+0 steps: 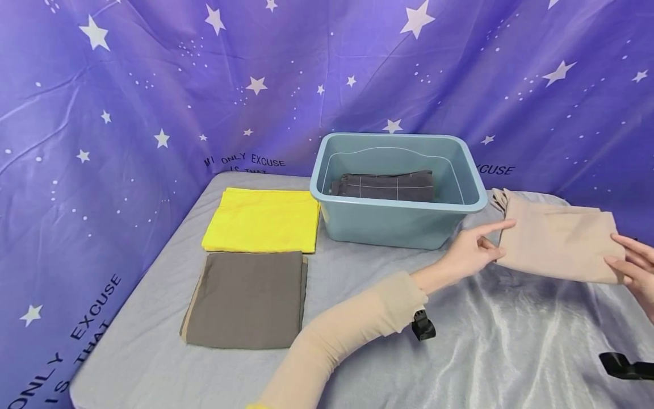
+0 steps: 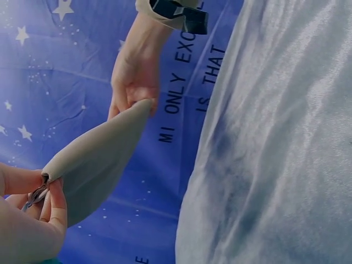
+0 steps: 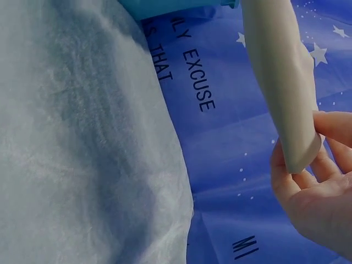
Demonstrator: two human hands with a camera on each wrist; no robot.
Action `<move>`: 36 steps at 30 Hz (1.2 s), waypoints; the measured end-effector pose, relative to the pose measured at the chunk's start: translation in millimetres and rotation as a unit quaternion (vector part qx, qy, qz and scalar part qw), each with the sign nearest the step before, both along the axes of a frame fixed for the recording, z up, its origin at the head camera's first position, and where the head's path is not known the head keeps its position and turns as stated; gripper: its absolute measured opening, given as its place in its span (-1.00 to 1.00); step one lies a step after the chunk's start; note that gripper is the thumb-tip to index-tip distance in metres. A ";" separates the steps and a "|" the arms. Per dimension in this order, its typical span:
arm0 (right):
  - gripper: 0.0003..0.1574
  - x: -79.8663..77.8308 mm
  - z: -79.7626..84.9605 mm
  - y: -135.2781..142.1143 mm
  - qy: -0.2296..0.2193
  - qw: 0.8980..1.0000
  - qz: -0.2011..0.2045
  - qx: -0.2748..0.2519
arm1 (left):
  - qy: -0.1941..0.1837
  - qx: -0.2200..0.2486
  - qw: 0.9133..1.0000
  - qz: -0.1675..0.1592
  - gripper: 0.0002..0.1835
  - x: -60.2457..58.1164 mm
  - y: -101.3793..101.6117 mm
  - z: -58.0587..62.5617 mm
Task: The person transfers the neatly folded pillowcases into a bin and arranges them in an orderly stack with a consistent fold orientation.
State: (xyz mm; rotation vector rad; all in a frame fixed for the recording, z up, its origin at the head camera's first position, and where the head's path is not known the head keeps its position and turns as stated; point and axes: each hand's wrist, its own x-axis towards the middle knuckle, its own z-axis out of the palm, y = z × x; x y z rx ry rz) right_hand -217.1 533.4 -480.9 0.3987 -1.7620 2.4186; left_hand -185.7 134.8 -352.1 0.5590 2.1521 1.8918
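Note:
A folded beige cloth is held up at the right of the head view, stretched between two hands. My left hand pinches its left edge between thumb and fingers, near a gathered corner with dark lines. At the opposite edge my right hand grips the cloth, thumb on one side and fingers on the other. From the left wrist, the cloth looks like a folded band with both hands at its ends. In the right wrist view the right hand holds the cloth's lower end.
A blue-grey plastic bin stands at the back middle, holding a dark checked folded cloth. Left of it a folded yellow cloth lies behind a folded dark grey one on the grey-covered surface. A purple starry curtain hangs behind.

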 end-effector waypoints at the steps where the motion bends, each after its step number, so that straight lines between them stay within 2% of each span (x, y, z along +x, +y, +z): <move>1: -0.30 -0.9 -0.1 0.2 0.005 1.000 0.003 0.003 | 0.004 -0.006 1.000 0.002 -0.40 0.1 -1.4 0.9; 5: -0.31 -6.2 -1.0 1.7 0.010 1.000 0.014 -0.005 | 0.021 -0.015 1.000 0.001 -0.40 0.3 -7.6 2.8; 8: -0.29 -11.2 -0.5 0.6 -0.003 0.999 0.019 -0.035 | 0.028 0.000 1.000 -0.006 -0.40 0.6 -13.0 3.9; 12: -0.29 -16.4 0.9 -2.5 -0.003 0.999 0.012 -0.039 | 0.035 0.027 0.999 -0.017 -0.42 0.5 -21.9 5.3; 17: -0.28 -22.6 0.2 -5.5 0.020 0.999 0.006 -0.038 | 0.036 0.052 0.998 -0.025 -0.43 -0.1 -33.2 5.2; 19: -0.27 -22.9 4.6 -12.4 0.033 0.999 0.005 -0.038 | 0.037 0.060 0.997 -0.024 -0.43 -0.6 -37.6 4.4; 22: -0.27 -12.5 28.0 -40.1 0.031 0.999 0.005 -0.042 | 0.038 0.074 0.996 -0.023 -0.44 -1.7 -43.6 3.7; 25: -0.28 3.0 58.4 -75.3 0.030 0.996 0.035 -0.074 | 0.041 0.085 0.995 -0.023 -0.45 -2.9 -49.5 3.6; 27: -0.32 15.3 80.4 -100.4 0.016 0.996 0.036 -0.085 | 0.043 0.089 0.995 -0.021 -0.45 -3.6 -53.6 3.8; 29: -0.33 21.0 92.4 -115.8 0.027 0.994 0.052 -0.095 | 0.046 0.095 0.994 -0.020 -0.45 -4.2 -57.6 4.7; 32: -0.37 31.4 111.9 -139.2 0.003 0.996 0.018 -0.082 | 0.055 0.099 0.993 -0.019 -0.45 -5.1 -64.0 6.6; 34: -0.37 34.6 119.9 -150.0 -0.003 0.997 0.010 -0.076 | 0.060 0.098 0.993 -0.016 -0.45 -5.8 -68.3 8.4; 36: -0.39 38.4 128.4 -160.6 -0.026 0.997 -0.014 -0.065 | 0.061 0.097 0.993 -0.015 -0.45 -6.1 -72.6 10.4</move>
